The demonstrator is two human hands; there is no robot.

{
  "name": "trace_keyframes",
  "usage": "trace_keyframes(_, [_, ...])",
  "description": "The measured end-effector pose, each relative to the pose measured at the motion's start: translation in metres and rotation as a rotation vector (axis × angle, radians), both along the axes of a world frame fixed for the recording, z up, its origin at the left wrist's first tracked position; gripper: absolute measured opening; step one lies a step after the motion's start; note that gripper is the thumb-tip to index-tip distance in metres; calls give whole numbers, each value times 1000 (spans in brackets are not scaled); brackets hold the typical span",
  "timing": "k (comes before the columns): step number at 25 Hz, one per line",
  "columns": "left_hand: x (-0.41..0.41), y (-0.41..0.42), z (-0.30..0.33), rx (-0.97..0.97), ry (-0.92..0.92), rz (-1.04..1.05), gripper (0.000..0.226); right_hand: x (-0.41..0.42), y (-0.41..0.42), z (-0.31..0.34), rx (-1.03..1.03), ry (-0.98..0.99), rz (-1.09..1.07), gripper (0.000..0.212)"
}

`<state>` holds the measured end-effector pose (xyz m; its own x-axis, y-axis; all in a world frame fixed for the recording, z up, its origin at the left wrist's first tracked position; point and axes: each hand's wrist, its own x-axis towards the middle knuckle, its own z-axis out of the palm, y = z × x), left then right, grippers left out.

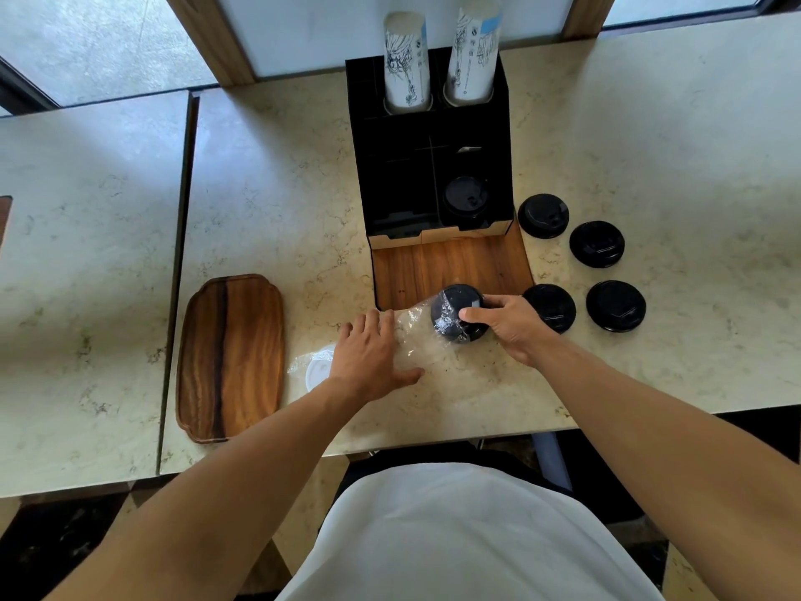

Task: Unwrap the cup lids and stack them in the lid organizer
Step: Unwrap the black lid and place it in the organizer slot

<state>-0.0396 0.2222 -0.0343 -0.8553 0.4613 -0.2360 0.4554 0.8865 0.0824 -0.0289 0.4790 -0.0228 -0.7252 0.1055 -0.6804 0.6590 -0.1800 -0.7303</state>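
The right hand grips a stack of black plastic cup lids lying partly inside a clear plastic wrapper, while the left hand presses flat, fingers straight, on the wrapper's loose end. The stack sits at the front of the black lid organizer, on its wooden base; four loose black lids lie to the right. Risk: if the wrapper slips from under the left hand, the lids may drag or scatter.
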Motion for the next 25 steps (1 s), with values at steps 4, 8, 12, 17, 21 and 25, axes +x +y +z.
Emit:
trace_keyframes(4, [-2, -2, 3, -62, 33, -6, 103, -5, 1, 5, 122, -6, 0, 54])
trace_keyframes(8, [-4, -6, 0, -78, -16, 24, 92, -14, 3, 7, 283, -21, 37, 71])
trace_keyframes(12, [-13, -5, 1, -70, -43, 39, 79, -29, 13, 18, 341, -32, -67, 69])
trace_keyframes(17, [-28, -5, 4, -73, -98, 23, 70, -58, 25, 37, 248, 83, -237, 46])
trace_keyframes(21, [-39, -3, 6, -58, -112, 24, 67, -89, 27, 55, 270, 156, -300, 37])
trace_keyframes(25, [-51, 0, 5, -69, -120, 6, 74, -122, 31, 63, 399, 155, -234, 45])
